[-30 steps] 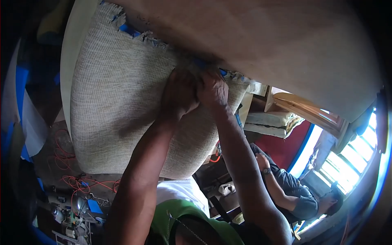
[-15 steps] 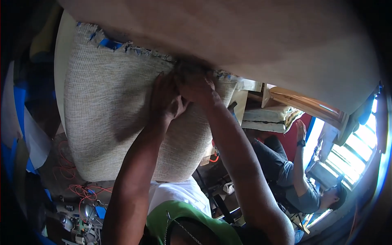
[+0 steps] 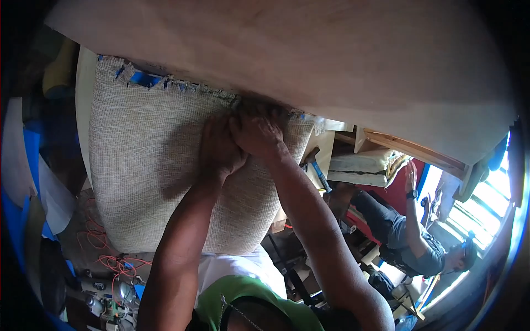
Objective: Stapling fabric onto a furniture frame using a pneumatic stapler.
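Observation:
Beige woven fabric (image 3: pixel 143 149) covers a padded seat-like piece in front of me. Its far edge is frayed, and a blue strip (image 3: pixel 144 79) shows there. Above that edge rises a large tan panel (image 3: pixel 287 49). My left hand (image 3: pixel 220 149) lies against the fabric near the edge, fingers stretched forward and partly covered by my right hand. Over and beside it, my right hand (image 3: pixel 258 132) has its fingers bent onto the frayed edge, gripping the fabric. Dark shadow under the panel hides the fingertips.
A hammer (image 3: pixel 319 171) with a blue handle lies right of the padded piece, near a stacked cushion (image 3: pixel 361 165). At the right sits another person (image 3: pixel 411 243) with one hand raised. An orange hose (image 3: pixel 118 266) coils on the floor among tools at the lower left.
The padded piece and panel appear lower in view. The hammer has come into clearer sight beside my right forearm. My hands stay at the frayed edge, the right one spread slightly more across it.

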The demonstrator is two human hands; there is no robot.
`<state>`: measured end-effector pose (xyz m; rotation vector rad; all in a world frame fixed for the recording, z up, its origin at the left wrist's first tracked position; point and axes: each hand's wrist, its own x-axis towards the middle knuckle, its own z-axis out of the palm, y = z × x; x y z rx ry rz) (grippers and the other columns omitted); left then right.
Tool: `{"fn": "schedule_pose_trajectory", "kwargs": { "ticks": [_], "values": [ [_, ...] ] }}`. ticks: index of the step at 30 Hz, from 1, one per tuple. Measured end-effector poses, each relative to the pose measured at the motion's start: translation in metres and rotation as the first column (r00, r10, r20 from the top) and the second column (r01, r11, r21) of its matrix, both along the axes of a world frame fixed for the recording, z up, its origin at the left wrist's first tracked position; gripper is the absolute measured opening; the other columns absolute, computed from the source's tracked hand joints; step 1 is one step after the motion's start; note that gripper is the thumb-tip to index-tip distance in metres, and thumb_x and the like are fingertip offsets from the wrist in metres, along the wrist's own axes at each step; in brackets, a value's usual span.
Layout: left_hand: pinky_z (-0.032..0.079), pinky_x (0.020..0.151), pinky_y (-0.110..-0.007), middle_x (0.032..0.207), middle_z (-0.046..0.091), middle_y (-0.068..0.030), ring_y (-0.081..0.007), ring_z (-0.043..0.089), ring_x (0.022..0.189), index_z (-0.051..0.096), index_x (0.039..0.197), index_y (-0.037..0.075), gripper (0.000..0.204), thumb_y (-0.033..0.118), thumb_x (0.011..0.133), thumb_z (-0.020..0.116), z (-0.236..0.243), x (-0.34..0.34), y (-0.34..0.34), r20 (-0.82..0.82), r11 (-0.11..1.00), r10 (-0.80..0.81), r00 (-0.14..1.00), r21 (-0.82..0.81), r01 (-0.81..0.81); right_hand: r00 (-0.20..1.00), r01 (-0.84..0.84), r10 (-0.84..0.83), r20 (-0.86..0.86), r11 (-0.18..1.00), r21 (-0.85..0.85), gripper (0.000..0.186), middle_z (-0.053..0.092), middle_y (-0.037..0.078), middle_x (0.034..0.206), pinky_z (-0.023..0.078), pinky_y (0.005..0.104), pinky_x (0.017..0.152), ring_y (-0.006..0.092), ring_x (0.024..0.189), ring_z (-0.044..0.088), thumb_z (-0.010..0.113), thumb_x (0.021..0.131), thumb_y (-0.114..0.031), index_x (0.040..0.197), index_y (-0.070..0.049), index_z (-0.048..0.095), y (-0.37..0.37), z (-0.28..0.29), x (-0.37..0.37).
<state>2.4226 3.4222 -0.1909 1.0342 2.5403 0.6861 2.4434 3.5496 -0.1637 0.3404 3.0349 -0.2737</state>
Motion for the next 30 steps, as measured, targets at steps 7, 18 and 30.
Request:
{"fn": "schedule_pose_trajectory", "kwargs": {
  "ticks": [7, 18, 30],
  "values": [
    [0.015, 0.123, -0.050, 0.148, 0.048, -0.0168, -0.0290, 0.038, 0.142, 0.047, 0.145, 0.007, 0.070, 0.048, 0.089, 0.058, 0.006, -0.003, 0.002, 0.049, 0.992, -0.049, 0.998, -0.110, 0.054, 0.918, 0.185, -0.116, 0.378, 0.971, -0.152, 0.057, 0.055, 0.022, 0.140, 0.024, 0.0594, 0.115, 0.0384, 0.135, 0.045, 0.044, 0.095, -0.044, 0.129, -0.002, 0.063, 0.005, 0.010, -0.021],
    [0.019, 0.121, -0.052, 0.150, 0.047, -0.0147, -0.0278, 0.040, 0.142, 0.048, 0.145, 0.010, 0.068, 0.049, 0.090, 0.051, 0.002, 0.001, -0.003, -0.063, 1.000, 0.002, 0.998, -0.023, -0.004, 0.965, 0.244, -0.225, 0.133, 0.958, -0.149, 0.037, 0.070, 0.024, 0.098, 0.054, 0.0534, 0.082, 0.0437, 0.092, 0.068, 0.055, 0.092, -0.038, 0.103, -0.003, 0.066, -0.007, -0.021, -0.009],
    [0.019, 0.120, -0.051, 0.152, 0.045, -0.0098, -0.0234, 0.034, 0.145, 0.039, 0.151, 0.008, 0.066, 0.040, 0.094, 0.050, -0.003, 0.003, -0.007, -0.073, 0.999, -0.014, 0.997, -0.035, 0.012, 0.950, -0.107, 0.074, -0.304, 0.990, -0.094, 0.014, 0.071, 0.015, 0.102, 0.057, 0.0426, 0.079, 0.0334, 0.097, 0.069, 0.068, 0.085, -0.011, 0.098, -0.005, 0.068, -0.011, 0.053, 0.030]
  ]
}}
